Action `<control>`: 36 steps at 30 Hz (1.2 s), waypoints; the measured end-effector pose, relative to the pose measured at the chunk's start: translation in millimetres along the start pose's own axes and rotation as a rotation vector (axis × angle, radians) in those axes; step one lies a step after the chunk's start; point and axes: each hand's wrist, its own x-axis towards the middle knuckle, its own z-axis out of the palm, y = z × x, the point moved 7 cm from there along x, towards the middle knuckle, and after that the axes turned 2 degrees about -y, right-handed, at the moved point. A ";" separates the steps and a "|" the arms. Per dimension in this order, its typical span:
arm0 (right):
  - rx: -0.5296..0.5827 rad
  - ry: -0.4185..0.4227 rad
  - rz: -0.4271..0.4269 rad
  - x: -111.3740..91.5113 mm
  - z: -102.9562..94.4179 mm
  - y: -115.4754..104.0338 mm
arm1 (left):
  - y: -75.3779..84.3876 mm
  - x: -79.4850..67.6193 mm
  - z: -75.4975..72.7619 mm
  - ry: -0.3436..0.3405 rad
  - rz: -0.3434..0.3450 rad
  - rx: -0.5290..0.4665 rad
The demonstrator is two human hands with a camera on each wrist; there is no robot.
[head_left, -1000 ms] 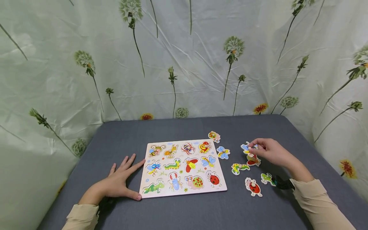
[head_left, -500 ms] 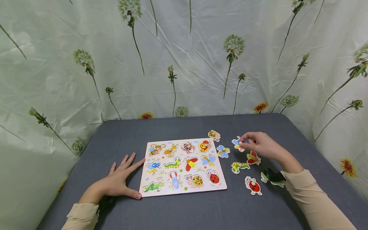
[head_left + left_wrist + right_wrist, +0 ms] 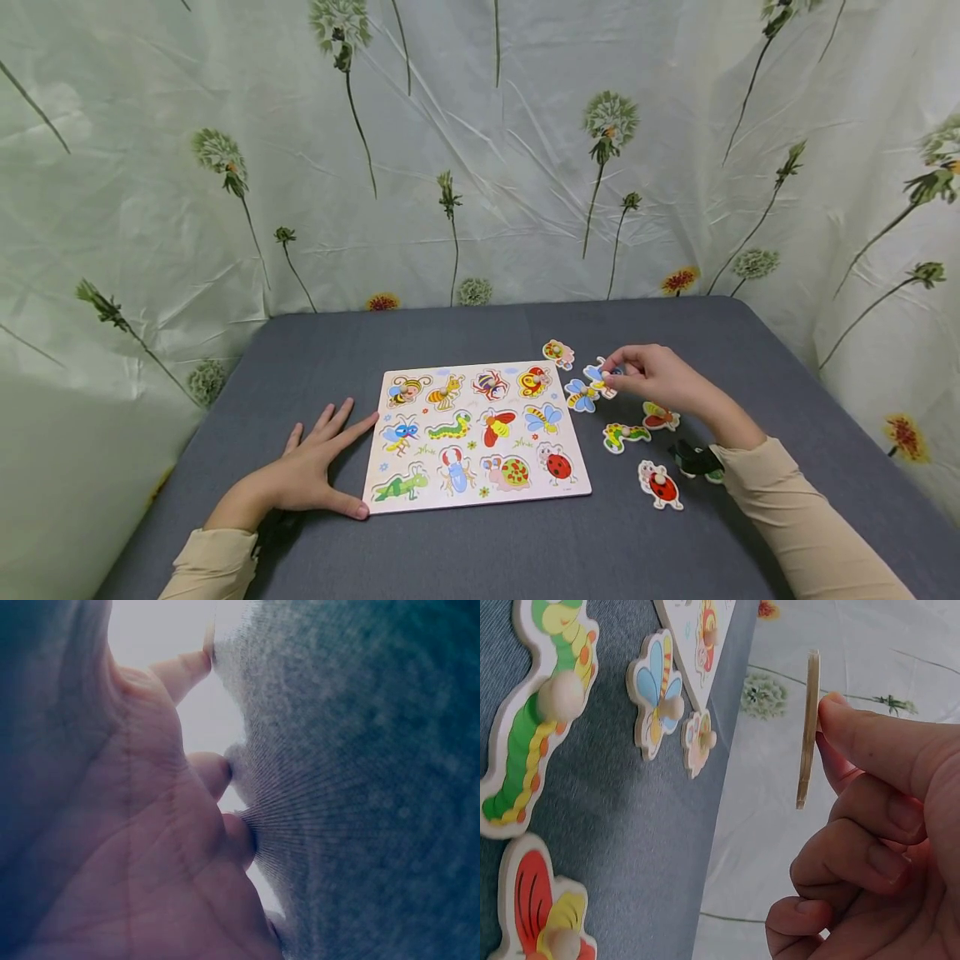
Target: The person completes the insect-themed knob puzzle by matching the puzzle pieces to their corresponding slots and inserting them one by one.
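Observation:
My right hand [image 3: 660, 379] pinches a blue-winged insect puzzle piece [image 3: 595, 372] above the table, right of the puzzle board [image 3: 487, 450]. In the right wrist view this thin wooden piece [image 3: 808, 742] shows edge-on, with thumb and forefinger behind it and the other fingers curled. From the head it overlaps a blue-and-yellow dragonfly piece [image 3: 579, 400]. My left hand [image 3: 303, 479] lies with fingers spread on the table, thumb tip and a fingertip at the board's left edge. Its palm [image 3: 150, 840] fills much of the left wrist view.
Loose knobbed pieces lie right of the board: a snail [image 3: 555, 352], a caterpillar [image 3: 626, 436], a red-winged moth [image 3: 662, 417] and a ladybird [image 3: 662, 486]. A green piece [image 3: 712, 477] is partly hidden under the right wrist. A floral curtain [image 3: 480, 167] hangs behind the table.
My right hand has carried the blue-winged piece leftward from above the moth piece to beside the dragonfly piece. My left hand and the board stay where they were.

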 end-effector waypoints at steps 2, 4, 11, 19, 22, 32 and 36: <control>-0.001 -0.002 -0.008 1.7 1.7 -3.6 | -0.2 -0.1 0.1 -0.003 0.001 -0.003; 0.003 -0.003 -0.015 3.8 3.2 -6.9 | -0.4 -0.2 0.1 -0.002 0.004 -0.002; 0.008 -0.014 -0.020 13.2 9.8 -13.1 | 0.2 -0.1 0.6 -0.001 0.012 -0.002; 0.013 -0.029 -0.035 22.3 18.7 -23.2 | -1.5 0.5 0.9 -0.002 0.009 0.001; 0.031 -0.032 -0.061 25.5 22.3 -28.4 | -1.7 0.7 0.6 -0.004 0.009 0.004; 0.044 -0.052 -0.105 36.5 36.9 -39.4 | -1.2 0.5 0.5 0.000 0.007 0.010; 0.036 -0.062 -0.120 40.3 42.4 -46.0 | -0.1 0.2 0.2 0.002 0.007 0.007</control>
